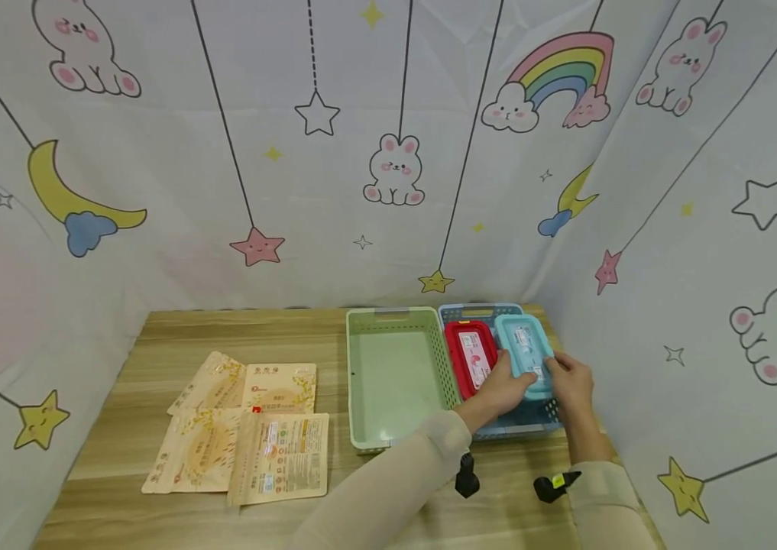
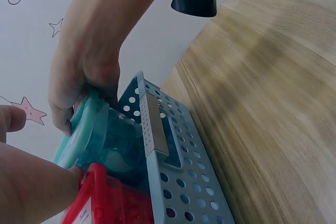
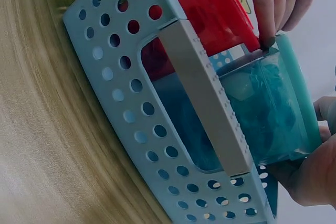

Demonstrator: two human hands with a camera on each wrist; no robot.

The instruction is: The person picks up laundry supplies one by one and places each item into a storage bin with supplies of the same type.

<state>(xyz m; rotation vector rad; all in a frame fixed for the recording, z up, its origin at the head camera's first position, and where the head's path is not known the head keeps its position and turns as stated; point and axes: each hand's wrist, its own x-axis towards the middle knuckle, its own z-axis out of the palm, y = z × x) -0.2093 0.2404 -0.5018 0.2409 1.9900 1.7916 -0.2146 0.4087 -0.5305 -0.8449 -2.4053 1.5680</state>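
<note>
Teal box (image 1: 524, 353), both hands (image 1: 508, 384) (image 1: 571, 382) gripping, partly hidden by blue basket (image 3: 133, 100)

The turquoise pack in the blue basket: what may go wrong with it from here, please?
The turquoise pack might catch on the red pack close beside it. The right hand, with fingers down beside the turquoise pack, might get pinched against the blue basket.

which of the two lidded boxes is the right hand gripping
The turquoise-lidded box, at the right of the blue basket: the right hand grips its right side. The red-lidded box, to its left, is clear of that hand.
</note>
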